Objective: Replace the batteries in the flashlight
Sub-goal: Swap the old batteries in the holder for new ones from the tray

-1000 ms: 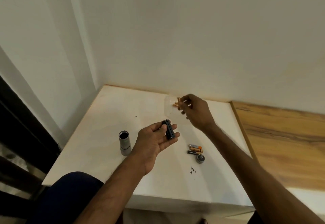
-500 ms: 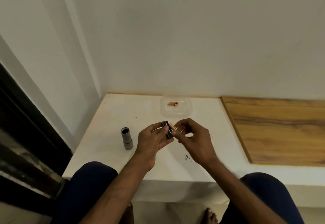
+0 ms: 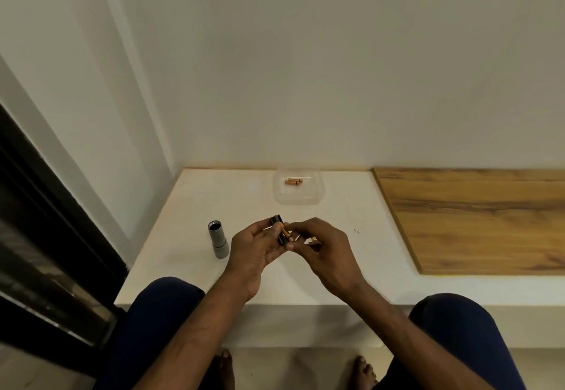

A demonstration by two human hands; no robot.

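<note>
My left hand (image 3: 255, 249) grips a small black battery holder (image 3: 278, 228) above the white table (image 3: 189, 236). My right hand (image 3: 324, 247) pinches a copper-coloured battery (image 3: 287, 233) and holds it against the holder's side. The grey flashlight body (image 3: 218, 239) stands on the table to the left of my hands, its open end up. A clear plastic tray (image 3: 298, 195) at the back of the table holds two more copper batteries (image 3: 293, 181). My right hand hides the old batteries and the cap.
A wooden board (image 3: 477, 218) covers the surface to the right of the white table. A wall runs close behind the tray. A dark window frame (image 3: 46, 206) stands at the left. My knees and bare feet are below the table's front edge.
My right hand came back from the tray with a battery and met the holder in my left hand. The battery now lies closer against the holder. The camera tilted down.
</note>
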